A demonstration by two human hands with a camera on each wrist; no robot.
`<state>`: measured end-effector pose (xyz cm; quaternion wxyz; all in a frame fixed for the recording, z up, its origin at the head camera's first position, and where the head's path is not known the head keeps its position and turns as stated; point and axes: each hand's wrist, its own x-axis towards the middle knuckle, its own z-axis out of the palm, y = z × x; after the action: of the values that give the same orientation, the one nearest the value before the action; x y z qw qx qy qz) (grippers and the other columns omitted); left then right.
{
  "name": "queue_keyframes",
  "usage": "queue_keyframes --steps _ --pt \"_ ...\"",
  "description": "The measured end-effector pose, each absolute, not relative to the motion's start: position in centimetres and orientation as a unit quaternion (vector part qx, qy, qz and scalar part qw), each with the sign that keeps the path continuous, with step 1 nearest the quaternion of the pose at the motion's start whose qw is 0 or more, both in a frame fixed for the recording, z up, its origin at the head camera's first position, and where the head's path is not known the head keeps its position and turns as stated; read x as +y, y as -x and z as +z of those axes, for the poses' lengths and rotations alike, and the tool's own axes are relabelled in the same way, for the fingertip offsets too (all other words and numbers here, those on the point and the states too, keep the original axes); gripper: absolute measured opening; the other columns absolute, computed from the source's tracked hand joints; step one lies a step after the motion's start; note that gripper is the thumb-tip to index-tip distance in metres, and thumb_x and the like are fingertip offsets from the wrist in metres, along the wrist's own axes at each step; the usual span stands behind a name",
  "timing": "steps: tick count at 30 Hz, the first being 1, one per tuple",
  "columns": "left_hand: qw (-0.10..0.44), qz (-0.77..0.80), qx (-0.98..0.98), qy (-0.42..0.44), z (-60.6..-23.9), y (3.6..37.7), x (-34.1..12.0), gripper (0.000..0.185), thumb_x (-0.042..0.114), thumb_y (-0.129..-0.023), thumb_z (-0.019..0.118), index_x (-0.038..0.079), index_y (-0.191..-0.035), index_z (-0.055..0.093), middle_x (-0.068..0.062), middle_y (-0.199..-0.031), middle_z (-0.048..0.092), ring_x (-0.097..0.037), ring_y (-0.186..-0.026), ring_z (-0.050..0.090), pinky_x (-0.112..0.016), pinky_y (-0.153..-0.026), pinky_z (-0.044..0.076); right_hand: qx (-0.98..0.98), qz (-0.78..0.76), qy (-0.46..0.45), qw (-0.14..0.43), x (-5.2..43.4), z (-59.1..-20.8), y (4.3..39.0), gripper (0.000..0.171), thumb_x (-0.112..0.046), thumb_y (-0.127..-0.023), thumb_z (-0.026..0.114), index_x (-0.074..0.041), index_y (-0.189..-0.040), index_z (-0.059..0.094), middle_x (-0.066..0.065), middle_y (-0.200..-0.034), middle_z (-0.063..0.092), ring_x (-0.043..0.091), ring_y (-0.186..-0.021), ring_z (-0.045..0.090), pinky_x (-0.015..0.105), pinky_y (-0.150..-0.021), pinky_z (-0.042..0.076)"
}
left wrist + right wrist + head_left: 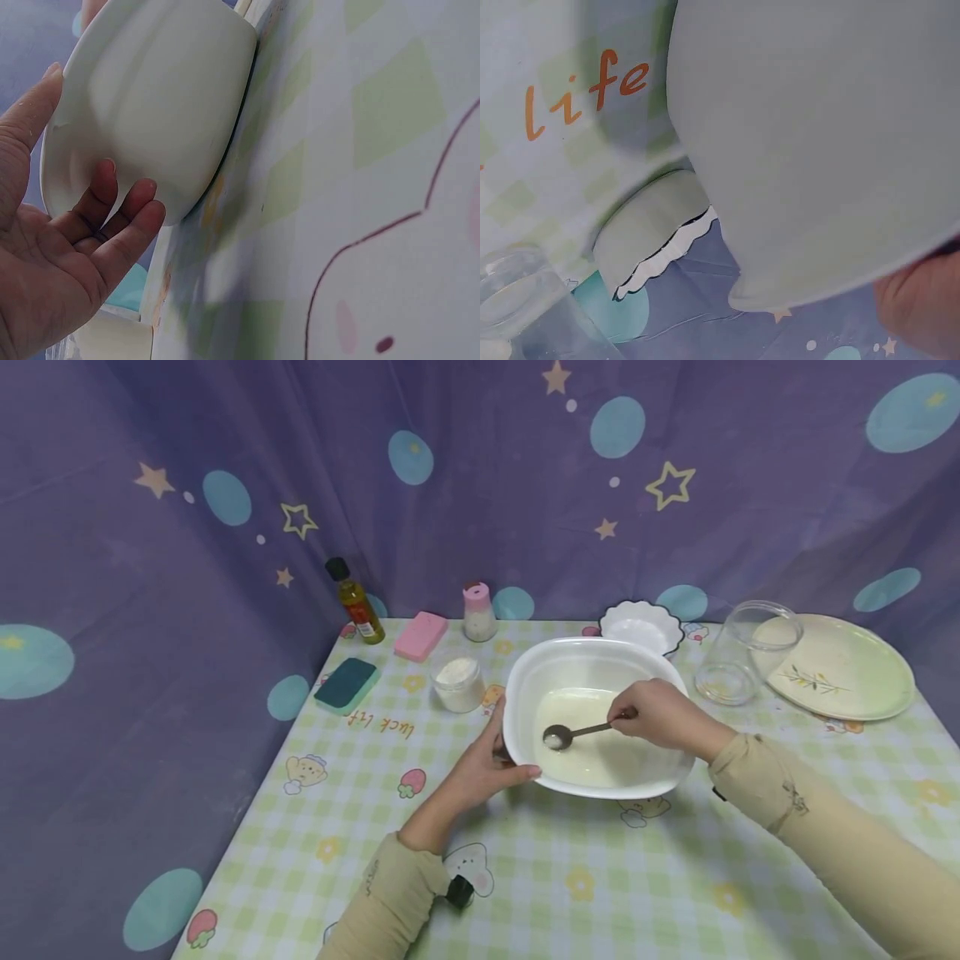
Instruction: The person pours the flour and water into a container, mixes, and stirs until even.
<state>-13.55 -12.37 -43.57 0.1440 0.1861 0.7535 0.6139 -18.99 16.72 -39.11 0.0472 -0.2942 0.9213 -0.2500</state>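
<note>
Backdrop: a purple cloth [480, 468] printed with stars and teal dots hangs behind and to the left of the worktop.
Worktop: covered in a green-checked cloth [570, 877] with cartoon animals and orange lettering.
Basin: a white rounded-square basin [596, 714] stands mid-worktop with a shallow pool of milky liquid in its bottom.
Plate: a pale oval plate [843, 667] with a leaf sprig lies at the far right, well apart from the basin.
Glass jar: a clear jar [746, 652] lies tipped on its side between the plate and the basin.
Scalloped dish: a small white dish [641, 625] sits just behind the basin's far rim.
Left-side clutter: a teal sponge [347, 684], a pink block [421, 635], a dark-capped oil bottle [356, 601], a pink-lidded shaker [478, 611] and a small cup of white powder [458, 683] stand beyond the basin's left side.
Left hand: the left hand [483, 766] grips the basin's near-left rim, thumb over the edge, fingers [124, 214] curled against the outer wall.
Right hand: the right hand [654, 714] pinches the handle of a metal spoon [573, 734].
Spoon: its bowl rests in the liquid, a little white in it.
</note>
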Motion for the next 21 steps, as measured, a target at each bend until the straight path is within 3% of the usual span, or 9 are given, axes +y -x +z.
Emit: queue_keyframes --steps 3,8,21 --pt "0.140 0.612 0.756 -0.187 -44.7 14.0 -12.5 0.113 0.010 -0.085 0.077 0.033 -0.156 -0.007 -0.025 -0.123 0.062 -0.023 -0.096 0.066 -0.036 -0.082 0.053 0.931 -0.243 0.270 0.034 16.7 -39.2 19.5 0.008 -0.003 -0.082 0.071 -0.009 -0.081 0.077 -0.008 -0.069 0.068 0.010 -0.063 0.053 0.032 -0.064 0.046" --pt "0.142 0.610 0.758 -0.182 -44.9 14.1 -12.4 0.114 0.008 -0.084 0.078 0.033 -0.156 -0.006 -0.023 -0.120 0.064 -0.020 -0.094 0.066 -0.039 -0.083 0.053 0.947 -0.220 0.230 0.027 17.4 -39.0 20.1 0.007 -0.005 -0.083 0.070 -0.007 -0.082 0.077 -0.003 -0.074 0.070 0.016 -0.069 0.059 0.040 -0.070 0.049" --pt "0.151 0.611 0.756 -0.179 -41.9 13.2 -12.2 0.111 0.000 -0.084 0.075 0.012 -0.156 -0.008 -0.031 -0.120 0.061 -0.021 -0.093 0.066 -0.047 -0.084 0.053 0.964 -0.169 0.197 0.060 20.6 -36.8 19.4 0.008 -0.006 -0.083 0.068 -0.009 -0.079 0.076 0.000 -0.074 0.069 0.019 -0.067 0.057 0.039 -0.063 0.046"
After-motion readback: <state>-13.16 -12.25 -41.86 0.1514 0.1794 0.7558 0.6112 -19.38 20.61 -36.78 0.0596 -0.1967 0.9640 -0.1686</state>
